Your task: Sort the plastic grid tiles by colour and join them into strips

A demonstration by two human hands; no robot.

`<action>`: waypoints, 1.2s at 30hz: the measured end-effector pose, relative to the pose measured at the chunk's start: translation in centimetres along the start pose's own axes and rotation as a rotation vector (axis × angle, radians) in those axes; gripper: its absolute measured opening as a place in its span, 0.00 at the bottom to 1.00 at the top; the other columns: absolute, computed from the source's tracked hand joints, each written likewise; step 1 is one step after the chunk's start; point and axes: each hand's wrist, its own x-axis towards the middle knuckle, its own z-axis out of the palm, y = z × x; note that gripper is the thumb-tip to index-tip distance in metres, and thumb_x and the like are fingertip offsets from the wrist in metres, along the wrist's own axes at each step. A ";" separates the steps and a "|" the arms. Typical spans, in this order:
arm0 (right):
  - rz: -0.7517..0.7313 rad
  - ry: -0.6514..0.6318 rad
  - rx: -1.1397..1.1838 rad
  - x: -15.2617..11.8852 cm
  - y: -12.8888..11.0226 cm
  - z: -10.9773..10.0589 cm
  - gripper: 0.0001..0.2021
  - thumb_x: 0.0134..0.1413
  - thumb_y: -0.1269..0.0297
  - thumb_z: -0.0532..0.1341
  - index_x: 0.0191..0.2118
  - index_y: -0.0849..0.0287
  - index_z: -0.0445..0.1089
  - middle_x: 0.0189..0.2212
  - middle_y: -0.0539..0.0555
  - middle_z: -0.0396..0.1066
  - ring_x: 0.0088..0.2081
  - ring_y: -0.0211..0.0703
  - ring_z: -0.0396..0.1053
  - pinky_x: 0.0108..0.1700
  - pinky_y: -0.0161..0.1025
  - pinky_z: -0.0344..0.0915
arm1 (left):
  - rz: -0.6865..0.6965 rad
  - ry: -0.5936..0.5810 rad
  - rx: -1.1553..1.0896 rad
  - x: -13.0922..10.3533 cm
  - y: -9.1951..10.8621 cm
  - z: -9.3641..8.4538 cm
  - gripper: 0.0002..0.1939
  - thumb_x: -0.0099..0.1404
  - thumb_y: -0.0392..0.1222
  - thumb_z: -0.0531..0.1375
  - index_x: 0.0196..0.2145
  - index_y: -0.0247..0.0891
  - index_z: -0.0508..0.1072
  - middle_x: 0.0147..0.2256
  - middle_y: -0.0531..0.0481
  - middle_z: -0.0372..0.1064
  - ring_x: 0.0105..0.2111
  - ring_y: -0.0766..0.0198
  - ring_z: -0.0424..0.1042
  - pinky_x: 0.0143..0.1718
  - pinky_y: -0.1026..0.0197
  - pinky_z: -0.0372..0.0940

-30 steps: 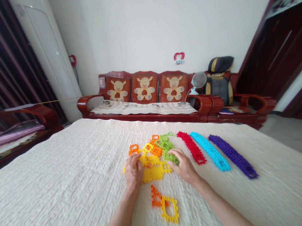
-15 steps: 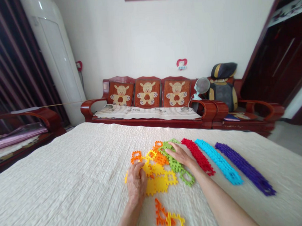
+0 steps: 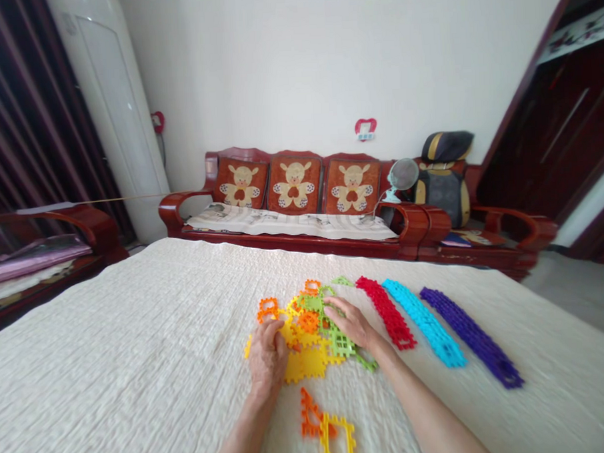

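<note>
Looks like green-piece handling: green pieces (image 3: 342,345) bunched beside yellow pieces (image 3: 313,363) on the white quilt (image 3: 151,340), right hand (image 3: 350,322) half-curled over green, left hand (image 3: 268,359) curled at yellow, can't tell either grip; next move probably needs a clean single-piece pinch.

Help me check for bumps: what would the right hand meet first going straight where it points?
Probably the green pieces just ahead of the right hand; whether they touch is unclear.
</note>
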 end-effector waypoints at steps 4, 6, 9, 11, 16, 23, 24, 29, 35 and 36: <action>0.140 0.191 0.076 -2.0 1.1 -0.8 0.22 0.54 0.48 0.51 0.44 0.58 0.70 0.45 0.58 0.71 0.48 0.48 0.68 0.52 0.46 0.62 | -0.018 -0.008 -0.018 0.2 0.3 -0.2 0.13 0.57 0.33 0.50 0.34 0.40 0.73 0.37 0.46 0.72 0.39 0.58 0.70 0.41 0.52 0.66; 0.181 0.231 0.108 -3.1 1.6 -0.9 0.23 0.53 0.46 0.52 0.43 0.59 0.71 0.43 0.59 0.73 0.46 0.50 0.69 0.51 0.48 0.63 | -0.011 -0.009 -0.026 0.3 0.4 -0.3 0.13 0.57 0.32 0.50 0.34 0.39 0.73 0.36 0.46 0.72 0.39 0.58 0.70 0.41 0.52 0.65; 0.185 0.270 0.161 -4.1 1.7 -0.7 0.24 0.52 0.45 0.52 0.41 0.61 0.71 0.42 0.60 0.73 0.45 0.51 0.69 0.50 0.48 0.63 | 0.005 -0.014 -0.022 0.4 0.6 -0.4 0.14 0.57 0.32 0.49 0.34 0.38 0.73 0.35 0.45 0.72 0.39 0.58 0.70 0.41 0.51 0.65; 0.184 0.285 0.189 -4.3 1.5 -0.5 0.24 0.52 0.45 0.52 0.40 0.62 0.71 0.41 0.61 0.73 0.45 0.51 0.69 0.50 0.46 0.63 | 0.002 -0.027 -0.016 0.5 0.8 -0.6 0.14 0.57 0.32 0.49 0.33 0.38 0.73 0.35 0.46 0.72 0.39 0.58 0.70 0.42 0.51 0.65; 0.200 0.302 0.217 -3.8 1.2 0.1 0.25 0.53 0.44 0.49 0.40 0.60 0.70 0.39 0.57 0.73 0.43 0.48 0.69 0.48 0.44 0.64 | -0.039 -0.058 -0.010 0.5 1.3 -0.9 0.12 0.58 0.36 0.50 0.32 0.38 0.73 0.34 0.47 0.73 0.37 0.59 0.71 0.41 0.53 0.65; 0.206 0.264 0.140 -3.7 1.0 0.7 0.26 0.55 0.43 0.45 0.40 0.57 0.70 0.41 0.55 0.73 0.45 0.46 0.68 0.51 0.44 0.60 | -0.016 -0.099 0.018 0.3 1.7 -1.6 0.13 0.58 0.34 0.49 0.33 0.38 0.73 0.34 0.47 0.72 0.38 0.60 0.70 0.43 0.54 0.64; 0.206 0.264 0.141 -3.7 1.0 0.7 0.26 0.55 0.43 0.45 0.40 0.57 0.70 0.41 0.55 0.73 0.45 0.46 0.68 0.51 0.44 0.60 | -0.003 -0.100 0.018 0.2 1.8 -1.6 0.13 0.58 0.34 0.49 0.33 0.38 0.73 0.34 0.47 0.72 0.38 0.61 0.70 0.42 0.54 0.64; 0.170 0.267 0.154 -3.7 1.2 0.7 0.25 0.56 0.45 0.46 0.42 0.58 0.70 0.42 0.56 0.73 0.47 0.48 0.67 0.52 0.44 0.60 | 0.097 -0.167 0.025 1.3 2.5 -0.8 0.16 0.57 0.29 0.48 0.36 0.38 0.72 0.36 0.47 0.72 0.39 0.62 0.70 0.42 0.57 0.64; 0.150 0.266 0.165 -3.8 1.8 0.9 0.24 0.57 0.46 0.47 0.43 0.60 0.70 0.43 0.58 0.72 0.47 0.48 0.68 0.52 0.44 0.61 | 0.021 -0.232 0.090 8.1 0.5 0.3 0.16 0.55 0.30 0.50 0.37 0.37 0.74 0.38 0.44 0.73 0.39 0.60 0.71 0.44 0.56 0.64; 0.148 0.267 0.168 -3.8 1.8 0.8 0.24 0.57 0.47 0.47 0.43 0.60 0.71 0.43 0.57 0.73 0.47 0.48 0.68 0.52 0.44 0.61 | -0.040 -0.241 0.103 9.2 -0.5 0.3 0.16 0.55 0.32 0.51 0.38 0.37 0.74 0.39 0.43 0.73 0.39 0.59 0.71 0.44 0.56 0.64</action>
